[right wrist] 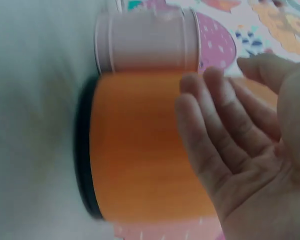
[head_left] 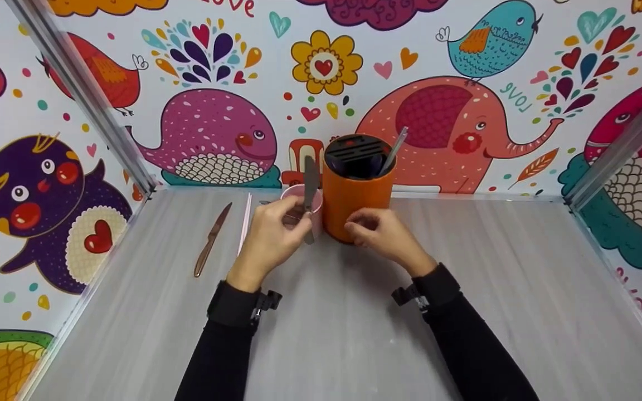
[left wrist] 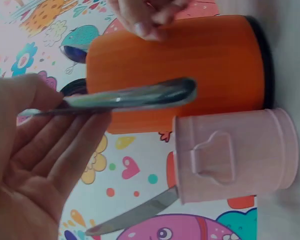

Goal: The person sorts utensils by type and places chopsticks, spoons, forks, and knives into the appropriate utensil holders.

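Observation:
My left hand (head_left: 276, 228) pinches a metal table knife (head_left: 311, 181) between thumb and fingers, its blade pointing up and its handle (left wrist: 160, 95) hanging down. The knife is in front of a pink cup (left wrist: 210, 157). Another knife blade (left wrist: 135, 215) sticks out of that cup's mouth. Right beside the cup stands an orange cylindrical holder (head_left: 357, 200) with a black slotted top (head_left: 357, 150). My right hand (head_left: 382, 234) is at the front of the holder, its fingers loosely bent with nothing between them.
A copper-coloured knife (head_left: 212, 239) lies on the table to the left. Between it and my left hand is a thin pinkish strip (head_left: 246, 220). A slim shiny handle (head_left: 396, 147) rises from the holder's right side. Printed panels (head_left: 215, 133) enclose the table's back and sides.

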`<state>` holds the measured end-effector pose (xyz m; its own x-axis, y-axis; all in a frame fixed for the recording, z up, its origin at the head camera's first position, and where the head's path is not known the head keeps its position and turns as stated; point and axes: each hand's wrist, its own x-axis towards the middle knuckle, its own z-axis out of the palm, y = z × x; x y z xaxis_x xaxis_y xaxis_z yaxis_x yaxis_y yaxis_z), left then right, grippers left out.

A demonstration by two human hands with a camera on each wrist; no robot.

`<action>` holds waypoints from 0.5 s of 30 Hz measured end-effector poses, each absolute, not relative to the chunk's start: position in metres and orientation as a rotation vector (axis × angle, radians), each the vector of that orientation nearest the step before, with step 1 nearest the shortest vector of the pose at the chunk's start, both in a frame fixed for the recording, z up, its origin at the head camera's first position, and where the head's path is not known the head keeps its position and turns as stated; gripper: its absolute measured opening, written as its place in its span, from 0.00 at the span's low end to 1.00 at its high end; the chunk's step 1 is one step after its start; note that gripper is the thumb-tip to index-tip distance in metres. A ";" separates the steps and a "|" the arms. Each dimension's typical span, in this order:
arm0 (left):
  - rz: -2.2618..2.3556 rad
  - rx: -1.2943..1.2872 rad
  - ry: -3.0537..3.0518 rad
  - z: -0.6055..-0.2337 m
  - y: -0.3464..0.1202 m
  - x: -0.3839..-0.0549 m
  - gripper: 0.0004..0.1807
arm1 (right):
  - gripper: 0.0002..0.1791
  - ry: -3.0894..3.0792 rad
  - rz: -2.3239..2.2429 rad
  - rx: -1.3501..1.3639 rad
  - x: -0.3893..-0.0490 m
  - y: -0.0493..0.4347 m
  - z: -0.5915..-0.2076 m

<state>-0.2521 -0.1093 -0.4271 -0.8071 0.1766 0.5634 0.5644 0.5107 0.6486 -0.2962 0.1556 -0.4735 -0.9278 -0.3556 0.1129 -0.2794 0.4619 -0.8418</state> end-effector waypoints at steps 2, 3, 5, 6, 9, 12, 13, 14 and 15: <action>-1.234 -0.579 -2.270 -0.425 -0.110 -0.252 0.10 | 0.16 2.634 -1.479 -0.585 -0.293 0.143 -0.477; -1.234 -0.560 -2.243 -0.424 -0.110 -0.252 0.10 | 0.19 2.642 -1.478 -0.600 -0.291 0.136 -0.479; -1.236 -0.524 -2.189 -0.422 -0.109 -0.253 0.10 | 0.25 2.650 -1.486 -0.619 -0.289 0.123 -0.483; -1.235 -0.505 -2.165 -0.422 -0.109 -0.253 0.10 | 0.28 2.643 -1.505 -0.620 -0.287 0.117 -0.486; -1.240 -0.455 -2.099 -0.422 -0.107 -0.256 0.10 | 0.36 2.623 -1.567 -0.596 -0.284 0.101 -0.491; -1.241 -0.411 -2.074 -0.425 -0.105 -0.260 0.10 | 0.41 2.626 -1.617 -0.566 -0.282 0.086 -0.495; -1.242 -0.400 -2.074 -0.427 -0.104 -0.261 0.10 | 0.43 2.634 -1.616 -0.560 -0.281 0.081 -0.496; -1.238 -0.390 -2.081 -0.428 -0.104 -0.262 0.10 | 0.45 2.643 -1.612 -0.554 -0.280 0.077 -0.497; -1.229 -0.379 -2.093 -0.430 -0.104 -0.263 0.10 | 0.46 2.655 -1.603 -0.544 -0.279 0.073 -0.497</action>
